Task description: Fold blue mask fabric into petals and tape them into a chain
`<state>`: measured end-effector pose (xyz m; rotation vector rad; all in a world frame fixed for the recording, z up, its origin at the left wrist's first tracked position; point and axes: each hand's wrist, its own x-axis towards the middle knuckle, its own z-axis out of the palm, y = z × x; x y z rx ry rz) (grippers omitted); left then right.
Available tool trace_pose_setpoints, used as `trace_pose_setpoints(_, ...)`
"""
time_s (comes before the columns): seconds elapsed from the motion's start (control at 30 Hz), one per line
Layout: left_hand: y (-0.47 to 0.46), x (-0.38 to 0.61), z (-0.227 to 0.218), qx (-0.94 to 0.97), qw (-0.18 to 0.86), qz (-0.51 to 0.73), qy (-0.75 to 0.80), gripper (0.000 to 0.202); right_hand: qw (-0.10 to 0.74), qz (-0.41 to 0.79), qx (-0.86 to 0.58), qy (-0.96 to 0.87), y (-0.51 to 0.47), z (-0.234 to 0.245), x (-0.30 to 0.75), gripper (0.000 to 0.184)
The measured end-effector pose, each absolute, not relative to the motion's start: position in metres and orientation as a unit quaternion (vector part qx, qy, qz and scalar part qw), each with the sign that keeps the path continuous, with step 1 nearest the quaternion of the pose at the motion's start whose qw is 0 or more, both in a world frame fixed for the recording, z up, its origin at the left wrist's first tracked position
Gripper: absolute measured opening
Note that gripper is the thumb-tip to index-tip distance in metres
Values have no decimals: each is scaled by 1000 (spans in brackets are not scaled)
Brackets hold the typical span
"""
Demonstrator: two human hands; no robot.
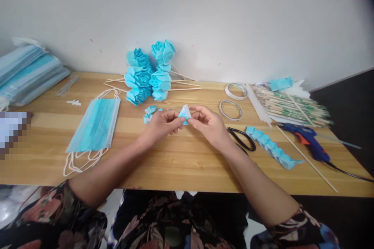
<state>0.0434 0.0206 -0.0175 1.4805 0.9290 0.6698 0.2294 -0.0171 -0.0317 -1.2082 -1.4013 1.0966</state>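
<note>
Both hands meet above the middle of the wooden table (175, 167). My left hand (162, 124) and my right hand (209, 122) pinch a small folded blue piece of mask fabric (185, 114) between their fingertips. Just behind my left hand lie a few more small blue folded pieces (150, 113). Further back, a bunch of blue fabric flowers (149, 74) on wooden sticks rests against the wall.
A flat stack of blue face masks (95, 126) lies at left, with a larger pile (26, 72) far left. Right of my hands are black scissors (244, 139), two tape rolls (231, 109), a row of folded blue pieces (271, 146), a blue glue gun (308, 140), and packed sticks (289, 105).
</note>
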Motion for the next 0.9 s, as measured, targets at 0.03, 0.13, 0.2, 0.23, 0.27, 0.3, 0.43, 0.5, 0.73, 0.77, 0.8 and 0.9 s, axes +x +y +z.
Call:
trace_pose_setpoints(0.03,20,43,-18,640,589,289,400,29,472,452,-494,-573,-17,-32,230,37)
trace_pose_setpoints(0.13,21,43,-19,652,580,287,396,29,468,457,-494,-573,-18,-32,230,36)
trace_pose_setpoints(0.2,22,43,-20,655,579,286,391,30,464,457,-494,-576,-18,-32,229,36)
trace_pose_setpoints(0.23,22,43,-21,655,580,286,390,31,462,456,-494,-578,-18,-31,229,36)
trace_pose_setpoints(0.27,23,43,-21,655,582,286,389,31,461,455,-493,-581,-18,-31,229,36)
trace_pose_setpoints(0.3,23,42,-21,655,583,285,388,31,461,453,-493,-583,-19,-31,229,35)
trace_pose_setpoints(0.43,23,43,-20,660,581,271,391,29,457,447,-492,-591,-19,-31,230,33)
trace_pose_setpoints(0.5,23,43,-19,661,574,270,401,28,457,442,-489,-597,-20,-32,230,31)
trace_pose_setpoints(0.73,21,45,-19,665,577,247,405,28,466,445,-485,-591,-21,-30,230,23)
trace_pose_setpoints(0.77,21,46,-20,669,577,239,404,29,466,443,-485,-593,-21,-30,230,22)
trace_pose_setpoints(0.8,20,46,-20,673,576,233,402,31,465,439,-487,-595,-21,-30,230,21)
trace_pose_setpoints(0.9,19,47,-21,685,572,221,393,33,462,427,-497,-598,-21,-32,229,16)
